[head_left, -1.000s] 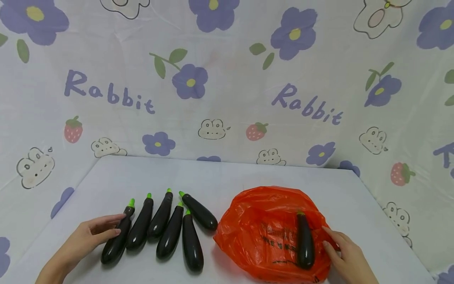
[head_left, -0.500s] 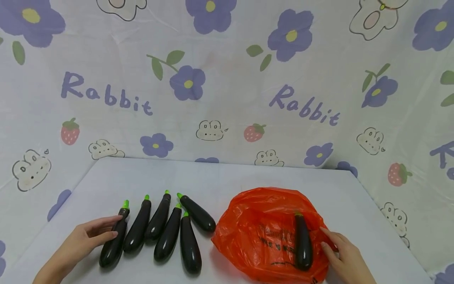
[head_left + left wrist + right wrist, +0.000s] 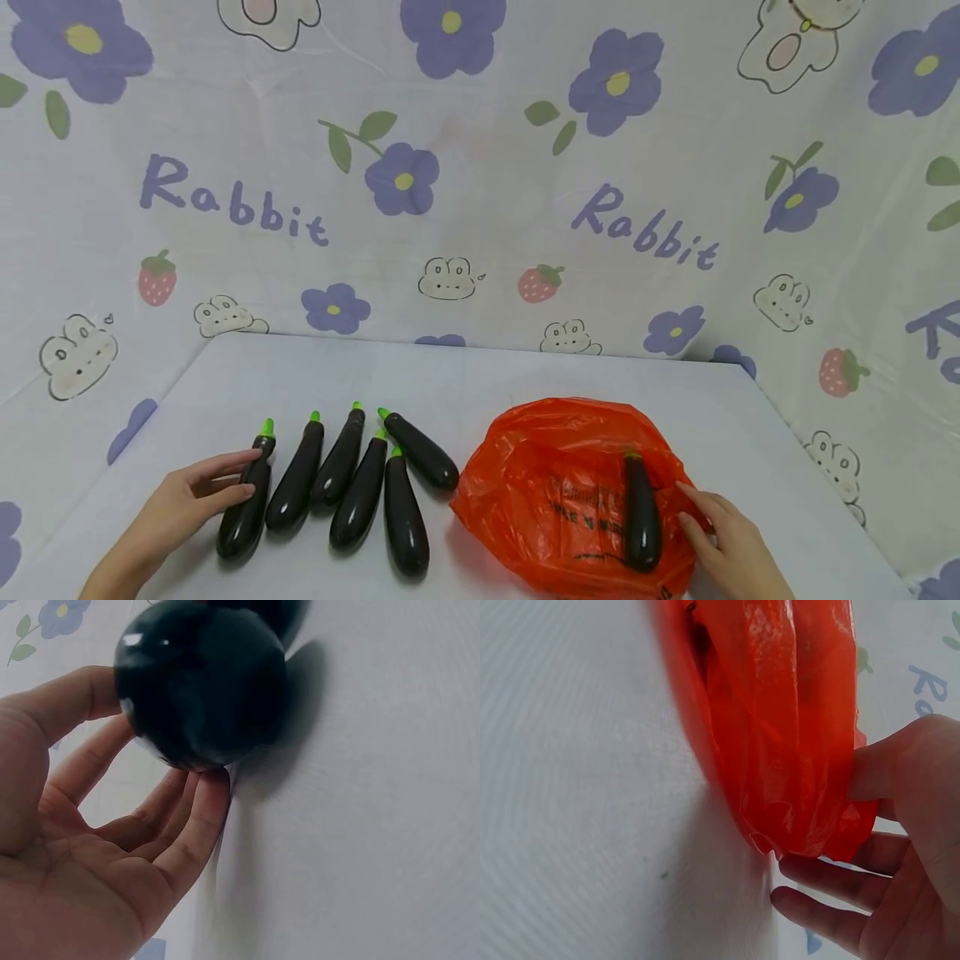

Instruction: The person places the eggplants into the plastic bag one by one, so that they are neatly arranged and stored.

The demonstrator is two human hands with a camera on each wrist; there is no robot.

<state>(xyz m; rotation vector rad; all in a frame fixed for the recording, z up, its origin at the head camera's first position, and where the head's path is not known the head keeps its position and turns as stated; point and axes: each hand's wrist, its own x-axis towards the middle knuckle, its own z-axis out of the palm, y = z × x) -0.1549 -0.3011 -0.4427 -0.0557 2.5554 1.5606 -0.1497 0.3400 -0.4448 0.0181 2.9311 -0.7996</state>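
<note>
L fingers – on leftmost eggplant

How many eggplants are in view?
7: one eggplant in the left hand, five more eggplants between it and the red bag, a last eggplant within the bag's outline. More could be hidden.

Black eggplants, neon-green stems, by left hand; super red bag, black print, at right hand. Backdrop beyond both's purple-flowery white.
</note>
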